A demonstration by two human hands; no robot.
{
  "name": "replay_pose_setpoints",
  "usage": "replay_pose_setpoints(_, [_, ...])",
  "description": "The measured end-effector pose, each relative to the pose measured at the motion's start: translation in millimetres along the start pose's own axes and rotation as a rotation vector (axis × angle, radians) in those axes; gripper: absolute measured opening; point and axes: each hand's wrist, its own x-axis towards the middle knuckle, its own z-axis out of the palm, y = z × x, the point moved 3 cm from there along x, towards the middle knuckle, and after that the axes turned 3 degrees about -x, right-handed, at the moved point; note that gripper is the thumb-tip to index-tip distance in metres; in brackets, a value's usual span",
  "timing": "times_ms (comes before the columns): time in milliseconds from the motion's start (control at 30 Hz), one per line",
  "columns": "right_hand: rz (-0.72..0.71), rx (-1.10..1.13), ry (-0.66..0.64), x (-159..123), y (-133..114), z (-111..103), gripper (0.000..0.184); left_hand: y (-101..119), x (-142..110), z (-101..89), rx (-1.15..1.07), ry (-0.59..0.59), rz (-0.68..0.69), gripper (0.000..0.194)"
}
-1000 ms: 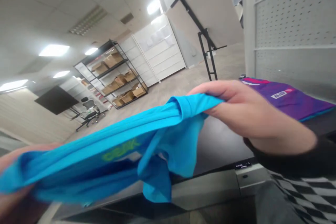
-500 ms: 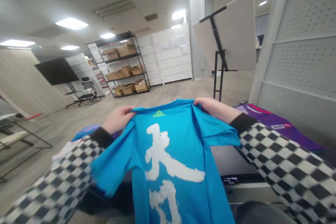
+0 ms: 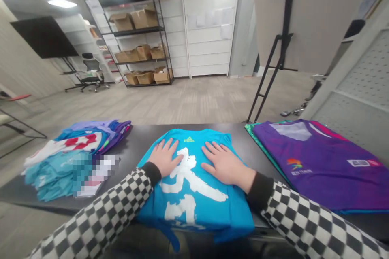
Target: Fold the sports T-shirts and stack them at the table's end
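Observation:
A bright blue T-shirt [image 3: 200, 206] with a white brush-stroke print and a small green logo lies flat, front up, on the dark table [image 3: 142, 135]; its lower hem hangs over the near edge. My left hand [image 3: 165, 157] rests flat on the upper left of the shirt, fingers spread. My right hand [image 3: 223, 164] lies flat on the upper right of the shirt, fingers stretched out. Both sleeves are black-and-white checked.
A loose heap of blue, purple and white shirts [image 3: 73, 158] lies on the table's left end. A purple jersey [image 3: 322, 162] is spread on top of other garments at the right. Beyond stand a black easel [image 3: 275, 56], a shelf rack with cardboard boxes [image 3: 136, 36] and an office chair [image 3: 88, 73].
The blue shirt was bunched, then held up by its shoulders in both hands; now it lies on the table with both hands open and flat on it. The view has tilted down.

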Motion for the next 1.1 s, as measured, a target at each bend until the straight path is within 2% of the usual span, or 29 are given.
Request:
replay_pose_setpoints(100, [0.029, 0.012, -0.076, 10.8, 26.3, 6.2, 0.087, -22.8, 13.6, -0.8, -0.015, -0.086, 0.001, 0.088])
replay_pose_setpoints(267, [0.025, 0.061, -0.086, 30.6, 73.9, -5.5, 0.081, -49.9, 46.6, -17.3, -0.129, -0.112, 0.159, 0.092])
replay_pose_setpoints(400, [0.078, 0.084, -0.08, 19.6, 102.7, -13.0, 0.081, -96.8, 38.1, -32.0, -0.191, -0.105, 0.233, 0.083])
replay_pose_setpoints(500, [0.151, 0.044, -0.09, 5.8, 126.6, -18.0, 0.077, -136.4, 25.7, -53.0, -0.12, -0.11, 0.201, 0.081])
replay_pose_setpoints(600, [0.302, -0.058, -0.078, -4.6, 146.8, -23.5, 0.06, -154.3, 27.9, -79.0, 0.033, -0.179, 0.112, 0.07])
replay_pose_setpoints(667, [0.403, -0.148, 0.0, -8.2, 147.4, -29.5, 0.054, -150.8, 38.5, -93.1, 0.165, -0.188, -0.005, 0.06])
replay_pose_setpoints(733, [0.429, -0.21, 0.135, -8.6, 130.8, -35.9, 0.055, -135.2, 49.8, -97.6, 0.245, -0.148, -0.099, 0.056])
replay_pose_setpoints(767, [0.409, -0.212, 0.206, -7.9, 116.4, -37.6, 0.055, -123.9, 53.5, -94.3, 0.252, -0.122, -0.12, 0.057])
replay_pose_setpoints(833, [0.33, -0.151, 0.277, -4.8, 81.5, -34.9, 0.055, -98.3, 53.6, -75.8, 0.221, -0.107, -0.122, 0.064])
replay_pose_setpoints(933, [0.272, -0.016, 0.159, 0.0, 38.5, -16.6, 0.072, -67.5, 37.7, -36.8, 0.148, -0.109, -0.165, 0.076])
replay_pose_setpoints(1000, [0.262, 0.011, 0.035, 1.5, 28.3, -4.3, 0.089, -58.8, 24.2, -20.8, 0.098, -0.102, -0.196, 0.084])
replay_pose_setpoints(1033, [0.25, 0.014, -0.009, 2.0, 29.3, -0.3, 0.094, -58.0, 18.5, -18.7, 0.071, -0.102, -0.195, 0.086])
replay_pose_setpoints(1100, [0.2, 0.029, -0.053, 3.6, 39.2, 2.7, 0.097, -60.9, 8.5, -26.4, 0.021, -0.103, -0.158, 0.083])
